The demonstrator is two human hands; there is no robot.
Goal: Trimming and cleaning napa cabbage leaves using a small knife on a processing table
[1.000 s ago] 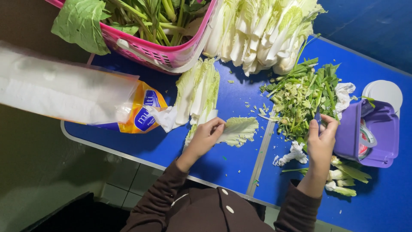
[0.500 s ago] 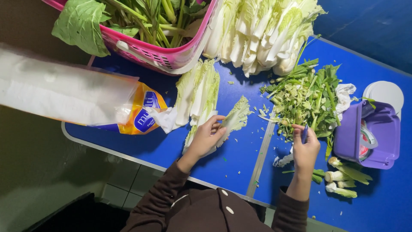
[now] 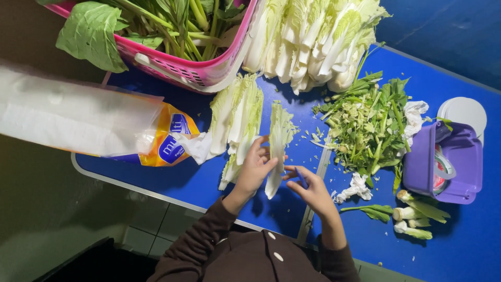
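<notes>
Two bare hands meet over a blue table, both sleeved in dark brown. Left hand grasps a long cabbage leaf along its pale lower half, fingers curled round the left edge; the leaf lies lengthwise, frilled green tip pointing away from the person, white base nearest the body. Right hand sits just beside the leaf's base, fingers pinched on a small blue object — too little of it shows to tell what it is.

Left of the held leaf, touching it or nearly so, lie two more cabbage pieces, resting partly on a crumpled white wrapper. Beyond them stands a pink basket of dark leafy greens, and against its right side leans a cabbage stack. A plastic bag, clear with a yellow-and-blue printed end, lies at the table's left edge.

Right of the hands — across the table's centre seam — spreads a heap of trimmings. Further right stands a purple tub, a white lid behind it, with cut stem ends just below and a tissue scrap near the right hand.
</notes>
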